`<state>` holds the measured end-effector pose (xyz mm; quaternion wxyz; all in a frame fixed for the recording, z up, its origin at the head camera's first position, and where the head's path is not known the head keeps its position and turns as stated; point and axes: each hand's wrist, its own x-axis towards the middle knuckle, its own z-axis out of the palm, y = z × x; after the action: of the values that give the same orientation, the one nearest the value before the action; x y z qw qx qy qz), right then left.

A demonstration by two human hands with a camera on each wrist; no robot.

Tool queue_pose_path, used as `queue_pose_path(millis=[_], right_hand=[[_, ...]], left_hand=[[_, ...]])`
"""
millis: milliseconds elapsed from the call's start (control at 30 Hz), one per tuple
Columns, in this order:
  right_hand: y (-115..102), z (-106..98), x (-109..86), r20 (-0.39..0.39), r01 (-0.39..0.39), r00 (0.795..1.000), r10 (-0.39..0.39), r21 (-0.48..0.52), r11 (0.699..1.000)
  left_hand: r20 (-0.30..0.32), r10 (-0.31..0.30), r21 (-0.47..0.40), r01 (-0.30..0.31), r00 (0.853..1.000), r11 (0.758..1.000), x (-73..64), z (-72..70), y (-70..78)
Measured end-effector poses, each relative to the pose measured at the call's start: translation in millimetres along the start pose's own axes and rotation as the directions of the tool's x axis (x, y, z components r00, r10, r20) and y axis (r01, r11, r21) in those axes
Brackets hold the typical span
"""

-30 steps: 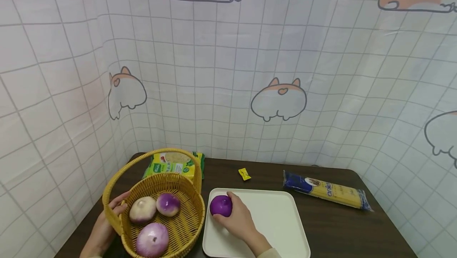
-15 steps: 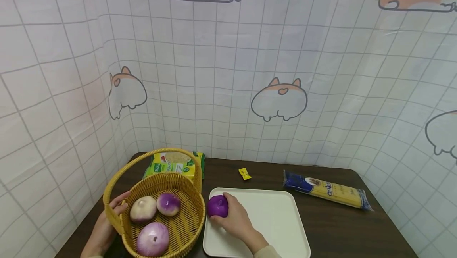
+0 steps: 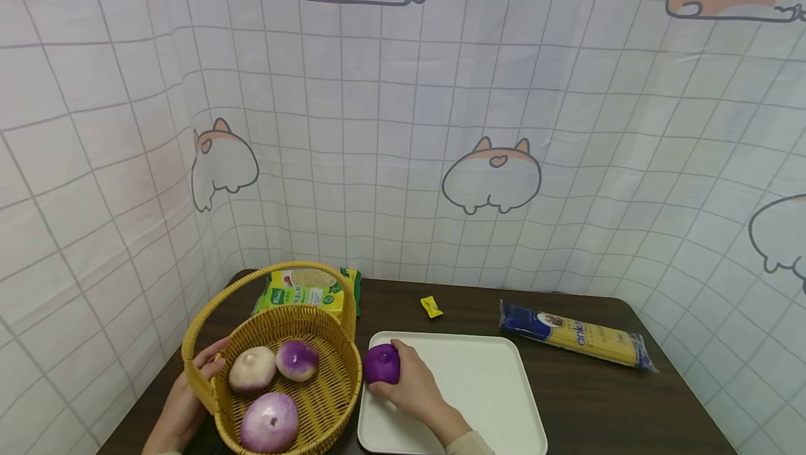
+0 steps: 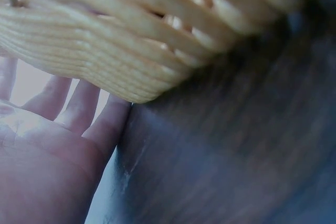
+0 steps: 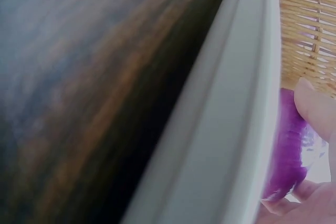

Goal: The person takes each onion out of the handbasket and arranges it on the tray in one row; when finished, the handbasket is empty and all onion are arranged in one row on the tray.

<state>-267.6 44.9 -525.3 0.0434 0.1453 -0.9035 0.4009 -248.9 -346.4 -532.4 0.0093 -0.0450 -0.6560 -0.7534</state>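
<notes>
In the head view, my right hand (image 3: 412, 383) grips a deep purple onion (image 3: 382, 364) between thumb and fingers, over the left edge of the white tray (image 3: 478, 385). The right wrist view shows the same onion (image 5: 289, 145) with thumb and fingertips around it. My left hand (image 3: 185, 395) touches the outer left side of the yellow wicker basket (image 3: 343, 378), near the foot of its handle. Its fingers (image 4: 81, 106) stretch out along the woven wall in the left wrist view. Inside the basket lie a whitish onion (image 3: 252, 369), a small purple-and-white onion (image 3: 297, 360) and a larger pale purple onion (image 3: 269, 422).
Behind the basket lies a green and yellow Knorr packet (image 3: 302, 290), partly hidden. A small yellow wrapped piece (image 3: 431, 306) sits behind the tray. A long blue and yellow pack (image 3: 576, 336) lies at the right of the dark table (image 3: 604, 413). Patterned cloth (image 3: 403, 245) hangs around it.
My right hand has moved slightly left with the purple onion, closer to the basket's right rim. The left hand and the basket have stayed nearly still.
</notes>
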Motion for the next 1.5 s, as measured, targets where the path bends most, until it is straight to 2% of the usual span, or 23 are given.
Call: queue_pose_path(millis=[800,1067,1300,1500], right_hand=[[-2,-5,-0.4,0.009,-0.015,1.0,0.015,0.03,0.999],[-15,-14,0.0,-0.02,-0.027,0.999,0.027,0.036,0.999],[-42,-18,-4.7,-0.114,0.052,0.992,-0.044,0.065,0.997],[-61,-10,-13.4,-0.135,0.156,0.981,-0.137,0.145,0.977]], left_hand=[[0.0,0.006,0.007,-0.006,1.0,1.0,5.0,-0.3,0.8],[-0.027,-0.008,0.025,0.009,1.0,1.0,4.8,-1.8,-1.2],[-0.031,-0.015,0.026,0.016,0.999,1.0,3.8,-0.8,-1.5],[-0.037,-0.03,0.029,0.031,0.999,0.999,4.0,0.5,-0.6]])
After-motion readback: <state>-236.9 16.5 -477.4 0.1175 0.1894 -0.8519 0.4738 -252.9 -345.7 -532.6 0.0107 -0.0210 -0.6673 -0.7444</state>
